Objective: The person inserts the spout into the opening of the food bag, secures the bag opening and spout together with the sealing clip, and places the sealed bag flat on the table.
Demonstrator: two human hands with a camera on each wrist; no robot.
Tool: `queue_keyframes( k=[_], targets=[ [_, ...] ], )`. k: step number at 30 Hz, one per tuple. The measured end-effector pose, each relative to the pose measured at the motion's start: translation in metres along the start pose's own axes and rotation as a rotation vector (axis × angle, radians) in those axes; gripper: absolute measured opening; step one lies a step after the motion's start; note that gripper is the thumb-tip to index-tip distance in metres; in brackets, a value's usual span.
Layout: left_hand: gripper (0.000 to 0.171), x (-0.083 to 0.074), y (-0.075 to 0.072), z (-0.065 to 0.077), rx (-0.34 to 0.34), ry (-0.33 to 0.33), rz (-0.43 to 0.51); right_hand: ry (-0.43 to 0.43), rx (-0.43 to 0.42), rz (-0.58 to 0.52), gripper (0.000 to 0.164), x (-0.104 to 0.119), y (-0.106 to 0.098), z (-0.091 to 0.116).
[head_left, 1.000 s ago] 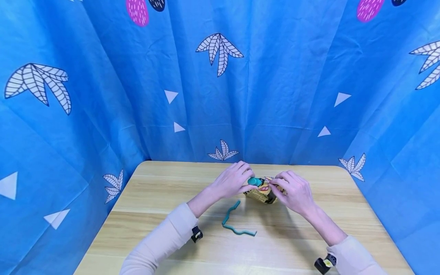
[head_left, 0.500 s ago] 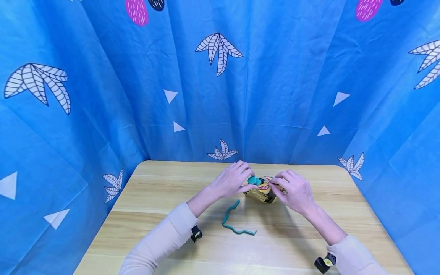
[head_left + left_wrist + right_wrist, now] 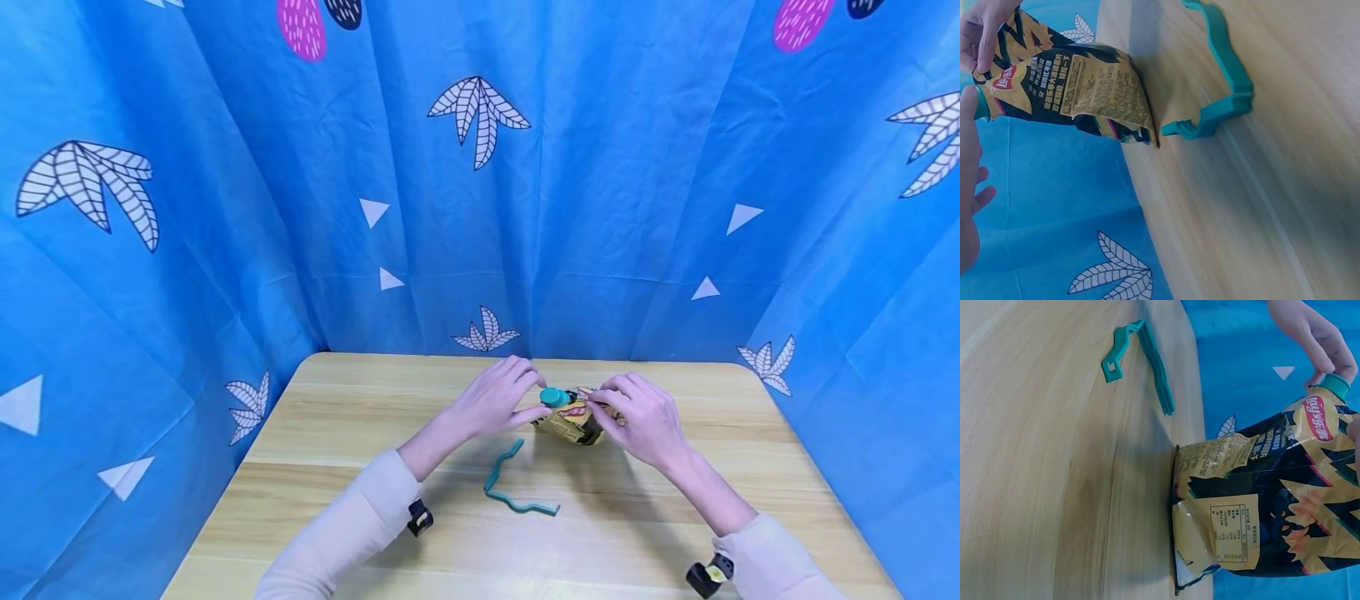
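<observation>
A gold-and-black Lay's chip bag (image 3: 1279,487) stands upright on the table, its top pointing toward my hands. At its upper left corner sits a round green cap (image 3: 553,397). My left hand (image 3: 491,402) is beside this cap with thumb and fingers spread, a narrow gap between them and the cap in the head view. On the other side, my right hand (image 3: 643,417) pinches the bag's top edge between thumb and fingers. In front of the bag lies a bent green plastic strip (image 3: 1230,69), which looks like part of a bag clip.
The light wooden table (image 3: 337,508) ends at a blue patterned curtain (image 3: 480,208) at the back and sides. A small black camera (image 3: 422,518) hangs at my left sleeve, another black camera (image 3: 705,577) at my right.
My left hand has drawn a little to the left, off the green cap, and its fingers have spread. My right hand, the bag and the green strip stay in place.
</observation>
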State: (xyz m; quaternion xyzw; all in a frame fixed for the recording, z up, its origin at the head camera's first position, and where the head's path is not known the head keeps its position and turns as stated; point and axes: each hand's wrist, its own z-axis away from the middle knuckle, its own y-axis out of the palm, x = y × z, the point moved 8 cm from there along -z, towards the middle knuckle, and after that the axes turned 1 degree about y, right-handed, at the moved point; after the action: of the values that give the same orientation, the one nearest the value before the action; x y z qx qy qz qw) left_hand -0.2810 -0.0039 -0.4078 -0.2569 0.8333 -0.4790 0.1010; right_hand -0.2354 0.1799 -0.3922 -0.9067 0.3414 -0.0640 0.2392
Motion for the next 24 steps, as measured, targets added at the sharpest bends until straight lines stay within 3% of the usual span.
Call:
queue_keyframes(
  k=[14, 24],
  targets=[
    [0.038, 0.006, 0.006, 0.028, 0.047, -0.044, 0.042, -0.009, -0.001, -0.002, 0.025, 0.0, -0.001, 0.0],
    [0.037, 0.006, 0.019, 0.053, 0.097, -0.073, 0.062, -0.009, 0.0, -0.003, 0.024, 0.0, -0.001, 0.002]
  ],
)
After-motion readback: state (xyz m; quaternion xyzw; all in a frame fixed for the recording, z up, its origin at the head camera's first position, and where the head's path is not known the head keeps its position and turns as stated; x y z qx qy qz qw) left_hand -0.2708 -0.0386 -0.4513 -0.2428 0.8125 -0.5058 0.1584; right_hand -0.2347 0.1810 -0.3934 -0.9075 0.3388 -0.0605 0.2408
